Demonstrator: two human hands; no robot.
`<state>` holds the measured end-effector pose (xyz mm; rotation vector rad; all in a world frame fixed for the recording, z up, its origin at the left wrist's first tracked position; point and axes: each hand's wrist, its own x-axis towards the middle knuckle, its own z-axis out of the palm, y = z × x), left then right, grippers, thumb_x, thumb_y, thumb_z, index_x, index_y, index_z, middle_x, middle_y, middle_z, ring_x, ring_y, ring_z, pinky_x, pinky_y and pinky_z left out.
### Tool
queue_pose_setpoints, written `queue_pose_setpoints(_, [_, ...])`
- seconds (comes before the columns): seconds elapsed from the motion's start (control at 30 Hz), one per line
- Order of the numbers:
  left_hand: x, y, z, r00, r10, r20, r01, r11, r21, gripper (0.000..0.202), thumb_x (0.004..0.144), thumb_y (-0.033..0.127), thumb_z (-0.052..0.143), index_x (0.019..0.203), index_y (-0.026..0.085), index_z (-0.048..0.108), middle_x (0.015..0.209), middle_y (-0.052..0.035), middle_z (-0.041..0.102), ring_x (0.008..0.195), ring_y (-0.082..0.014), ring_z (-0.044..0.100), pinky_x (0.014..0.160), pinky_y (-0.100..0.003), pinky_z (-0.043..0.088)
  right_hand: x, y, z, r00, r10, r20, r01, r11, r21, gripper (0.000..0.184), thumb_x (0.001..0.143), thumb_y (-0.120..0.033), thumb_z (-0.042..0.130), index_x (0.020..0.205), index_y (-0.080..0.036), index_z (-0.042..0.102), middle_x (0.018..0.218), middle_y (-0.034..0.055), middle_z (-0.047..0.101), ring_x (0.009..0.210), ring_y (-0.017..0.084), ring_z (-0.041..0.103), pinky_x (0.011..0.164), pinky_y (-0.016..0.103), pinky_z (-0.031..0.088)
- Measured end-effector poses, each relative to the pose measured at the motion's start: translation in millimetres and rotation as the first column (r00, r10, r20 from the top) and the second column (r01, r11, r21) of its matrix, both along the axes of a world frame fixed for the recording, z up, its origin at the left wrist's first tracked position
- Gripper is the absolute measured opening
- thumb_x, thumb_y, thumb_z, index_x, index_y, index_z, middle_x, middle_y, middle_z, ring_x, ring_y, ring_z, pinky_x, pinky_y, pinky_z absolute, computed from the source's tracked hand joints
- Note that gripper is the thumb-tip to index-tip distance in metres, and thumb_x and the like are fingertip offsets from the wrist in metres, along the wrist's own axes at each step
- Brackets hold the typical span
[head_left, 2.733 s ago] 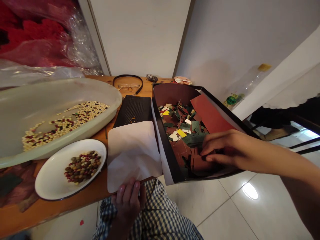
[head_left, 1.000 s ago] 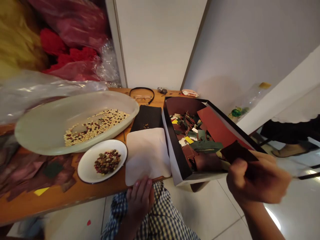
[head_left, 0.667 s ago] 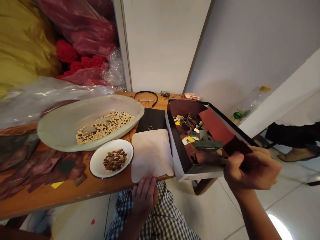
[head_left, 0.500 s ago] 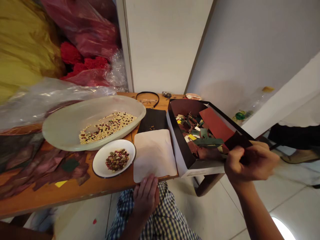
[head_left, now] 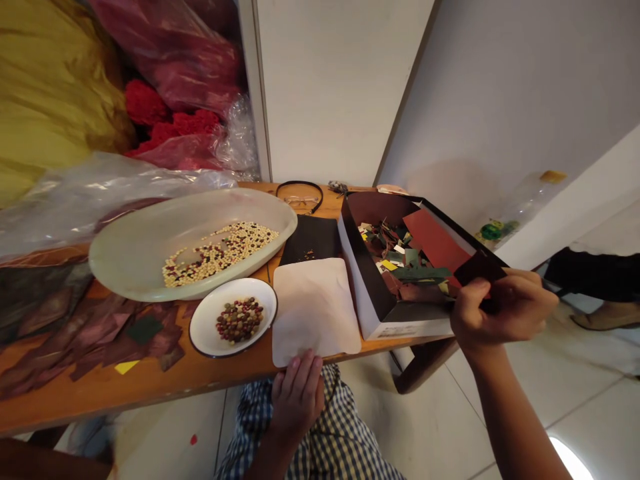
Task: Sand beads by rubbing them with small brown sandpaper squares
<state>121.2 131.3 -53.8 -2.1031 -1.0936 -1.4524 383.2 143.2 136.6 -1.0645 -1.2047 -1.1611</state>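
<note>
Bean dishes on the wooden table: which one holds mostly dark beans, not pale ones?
The small round white plate with the dark rim; its beans are mostly brown and dark red. The large oval pale basin behind it holds mostly cream beans.

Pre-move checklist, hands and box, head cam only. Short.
1. Right hand grip on the dark brown piece: ok, pinched, held over the box's corner.
2. Left hand free: cannot tell, it sits at the lower edge of the white sheet.
3. Open box within right-hand reach: ok, the hand is beside its corner.
4. Beans inside the white plate: ok.
5. Loose scraps all boxed: not ok, brown pieces lie on the wooden table left of the plate.
</note>
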Motion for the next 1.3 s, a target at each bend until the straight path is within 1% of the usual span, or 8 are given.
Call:
queue_pose_setpoints(0.47, [-1.6,-1.6,13.0,1.000,0.003,-0.027,-0.004,1.000,-0.013,0.054,0.077,0.011,0.062,0.130,0.016,0.049,0.094,-0.0063,0.074,0.122,-0.0159,0.049,0.112,-0.032,0.017,19.5,63.3,8.5,0.917,0.102,-0.386,-0.194,0.959,-0.207,0.010,0.077,-0.023,0.053,0.076,-0.024,0.043,0.073,0.0014,0.045,0.064,0.015,0.046,0.061,0.031,0.039])
queue_pose_setpoints(0.67, [-11.3,-27.5,44.4,0.993,-0.092,-0.072,0.063,0.939,-0.337,0.049,0.080,0.013,0.055,0.129,0.014,0.048,0.123,-0.0112,0.062,0.126,-0.0215,0.045,0.110,-0.036,0.023,-50.2,11.7,6.0,0.725,0.241,-0.645,-0.382,0.920,-0.086,0.011,0.087,-0.035,0.047,0.089,-0.026,0.040,0.076,-0.0032,0.042,0.052,0.012,0.044,0.050,0.030,0.043])
queue_pose_setpoints(0.7, [-13.4,-34.2,52.9,0.991,-0.123,-0.043,0.095,0.907,-0.411,0.051,0.081,0.013,0.054,0.131,0.014,0.045,0.130,-0.0129,0.056,0.130,-0.0232,0.040,0.110,-0.038,0.023,-66.5,-0.3,-0.6,0.636,0.251,-0.729,-0.486,0.865,-0.126,0.011,0.087,-0.035,0.049,0.089,-0.026,0.043,0.069,-0.0053,0.041,0.047,0.011,0.041,0.044,0.027,0.040])
queue_pose_setpoints(0.73, [-15.5,-40.6,62.2,0.988,-0.155,0.002,0.139,0.877,-0.460,0.054,0.081,0.014,0.055,0.134,0.013,0.041,0.136,-0.0142,0.049,0.132,-0.0245,0.036,0.109,-0.039,0.025,-82.4,-11.0,-8.4,0.385,0.243,-0.890,-0.725,0.676,-0.129,0.012,0.086,-0.036,0.051,0.086,-0.027,0.044,0.061,-0.0080,0.037,0.043,0.009,0.036,0.041,0.024,0.038])
queue_pose_setpoints(0.83, [-20.7,-52.6,90.7,0.942,-0.173,0.289,0.305,0.801,-0.514,0.051,0.084,0.017,0.053,0.133,0.020,0.041,0.141,-0.0119,0.040,0.130,-0.0238,0.038,0.106,-0.039,0.032,-121.8,-33.0,-31.5,0.074,0.041,-0.996,-0.954,0.294,-0.059,0.017,0.085,-0.039,0.055,0.082,-0.023,0.049,0.054,-0.0091,0.036,0.038,0.006,0.031,0.034,0.017,0.028])
queue_pose_setpoints(0.97, [-19.5,-45.0,119.1,0.682,-0.021,0.731,0.632,0.520,-0.574,0.043,0.089,0.029,0.048,0.132,0.028,0.043,0.136,-0.0064,0.049,0.120,-0.0207,0.049,0.100,-0.037,0.040,-148.4,-46.7,-45.8,-0.210,-0.099,-0.973,-0.974,0.108,0.199,0.029,0.084,-0.040,0.058,0.108,-0.024,0.052,0.058,-0.0081,0.044,0.041,0.003,0.032,0.036,0.014,0.026])
queue_pose_setpoints(1.13, [-2.7,-25.5,129.0,0.305,0.136,0.942,0.943,0.091,-0.319,0.048,0.083,0.051,0.054,0.118,0.019,0.061,0.112,-0.0102,0.066,0.103,-0.0257,0.061,0.086,-0.036,0.049,-157.9,-55.8,-43.7,-0.052,-0.069,-0.996,-0.991,0.125,0.043,0.031,0.087,-0.041,0.054,0.114,-0.026,0.056,0.074,-0.0011,0.060,0.051,0.008,0.047,0.043,0.018,0.039])
queue_pose_setpoints(1.3, [18.1,-27.6,130.3,0.183,0.315,0.931,0.966,0.120,-0.230,0.041,0.075,0.051,0.064,0.094,0.015,0.069,0.071,-0.0048,0.066,0.059,-0.0144,0.059,0.050,-0.022,0.045,-158.8,-58.9,-41.1,0.181,0.006,-0.984,-0.952,0.253,-0.173,0.023,0.088,-0.038,0.053,0.105,-0.028,0.064,0.105,0.0035,0.066,0.077,0.015,0.061,0.059,0.024,0.051])
